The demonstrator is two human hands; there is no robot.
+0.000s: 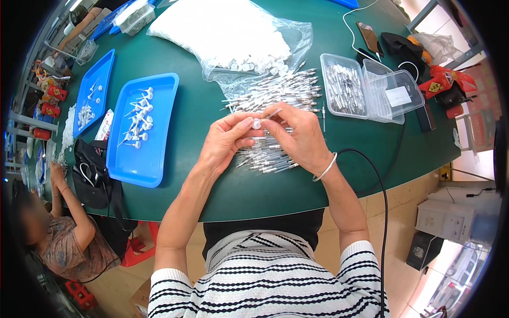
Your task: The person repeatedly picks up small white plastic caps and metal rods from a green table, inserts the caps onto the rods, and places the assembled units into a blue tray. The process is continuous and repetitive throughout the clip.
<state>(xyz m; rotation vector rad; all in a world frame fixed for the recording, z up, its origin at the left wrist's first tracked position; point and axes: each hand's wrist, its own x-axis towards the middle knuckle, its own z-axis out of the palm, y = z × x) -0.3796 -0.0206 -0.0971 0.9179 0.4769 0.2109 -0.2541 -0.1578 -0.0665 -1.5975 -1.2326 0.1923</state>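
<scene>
My left hand (221,142) pinches a small round white plastic cap (256,124) between thumb and fingers. Close against it, my right hand (306,137) grips a thin metal rod (274,113) with a pale end. Whether the rod touches the cap is too small to tell. Beneath and beyond both hands spreads a heap of similar thin rods (283,87) on the green table (207,95). Farther back, a clear plastic bag (301,40) spills many white caps (265,62). To the left, a blue tray (146,168) holds several rods with white caps on them (139,117).
A clear plastic box (344,87) of rods stands at the right, beside its lid (395,98). A phone (367,36) lies behind it. A black cable (379,185) runs past my right arm. Another blue tray (95,87), a black bag (90,175) and a seated co-worker (69,238) are at left.
</scene>
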